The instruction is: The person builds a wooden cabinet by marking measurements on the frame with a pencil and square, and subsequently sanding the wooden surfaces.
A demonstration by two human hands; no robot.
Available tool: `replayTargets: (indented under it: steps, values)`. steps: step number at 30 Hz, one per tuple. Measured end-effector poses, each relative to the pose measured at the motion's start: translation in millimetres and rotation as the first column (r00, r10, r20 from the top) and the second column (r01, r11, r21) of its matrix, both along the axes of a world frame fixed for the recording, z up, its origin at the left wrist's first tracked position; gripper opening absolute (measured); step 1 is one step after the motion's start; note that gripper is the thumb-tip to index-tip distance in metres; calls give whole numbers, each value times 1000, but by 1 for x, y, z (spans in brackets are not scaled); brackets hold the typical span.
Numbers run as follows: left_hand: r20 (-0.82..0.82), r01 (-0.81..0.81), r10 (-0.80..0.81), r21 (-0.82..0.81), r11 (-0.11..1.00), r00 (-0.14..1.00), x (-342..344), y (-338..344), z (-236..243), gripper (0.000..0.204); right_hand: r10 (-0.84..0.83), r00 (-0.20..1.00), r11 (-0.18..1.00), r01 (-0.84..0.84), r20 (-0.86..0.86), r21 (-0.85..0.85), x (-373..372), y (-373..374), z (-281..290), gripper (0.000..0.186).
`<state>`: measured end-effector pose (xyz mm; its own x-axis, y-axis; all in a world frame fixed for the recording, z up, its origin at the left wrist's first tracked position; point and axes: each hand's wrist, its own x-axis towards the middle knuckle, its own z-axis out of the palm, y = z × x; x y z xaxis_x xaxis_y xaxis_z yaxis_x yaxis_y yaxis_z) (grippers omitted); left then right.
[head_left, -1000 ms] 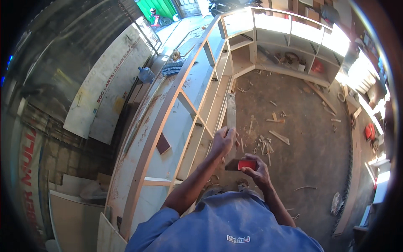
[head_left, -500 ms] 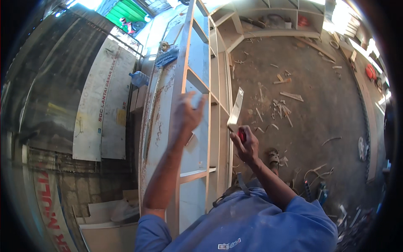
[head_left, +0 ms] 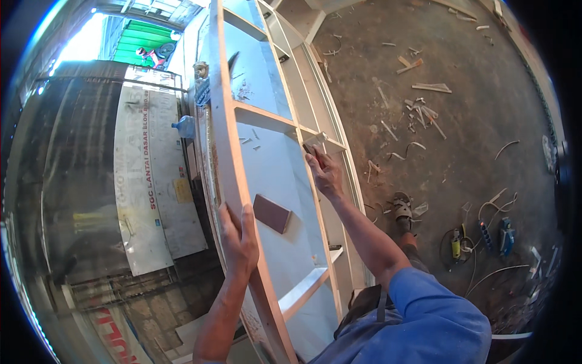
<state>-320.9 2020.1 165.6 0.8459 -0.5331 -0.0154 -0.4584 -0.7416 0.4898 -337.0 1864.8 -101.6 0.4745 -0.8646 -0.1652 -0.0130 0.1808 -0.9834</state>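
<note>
A long wooden cabinet frame (head_left: 233,142) with pale edges and cross dividers lies in front of me, its compartments backed by light blue-white panels. My left hand (head_left: 241,239) grips its left rail, thumb on one side and fingers on the other. At the right rail, beside a cross divider, my right hand (head_left: 327,175) is closed around a red-handled tool (head_left: 313,150). Its flat shiny blade, plain in the earlier frame, is hard to make out now. A brown rectangular block (head_left: 272,213) rests on the panel between my hands.
Wood offcuts (head_left: 431,88) and strips litter the floor at right. A blue power tool (head_left: 507,236) and cords lie near my sandaled foot (head_left: 402,209). Left of the frame stand a blue water bottle (head_left: 184,126), printed white boards (head_left: 151,206) and dark sheeting (head_left: 73,158).
My left hand has come down from mid-air onto the left rail. My right hand has brought the tool to the right rail. The view has shifted, showing more of the compartments.
</note>
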Motion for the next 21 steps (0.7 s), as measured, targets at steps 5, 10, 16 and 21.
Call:
replayTargets:
  steps: [5, 10, 16, 21]
  values:
    - [-199, -78, 67, -50, 996, 978, -7, -17, 3, 54, -115, 993, 992, 115, -5, -53, 59, -2, -28, 52]
    - [-218, -102, 91, -36, 994, 972, -3, -18, 0, 55, -186, 975, 961, 155, -121, -229, 79, 1, -24, 49]
    - [-232, -122, 117, -9, 992, 966, 0, -20, 0, 58, -194, 981, 973, 193, 1, -128, 85, -2, -23, 47]
    - [-237, -150, 144, -8, 989, 961, -1, -22, -1, 63, -156, 986, 981, 161, 54, -107, 87, -12, -24, 46]
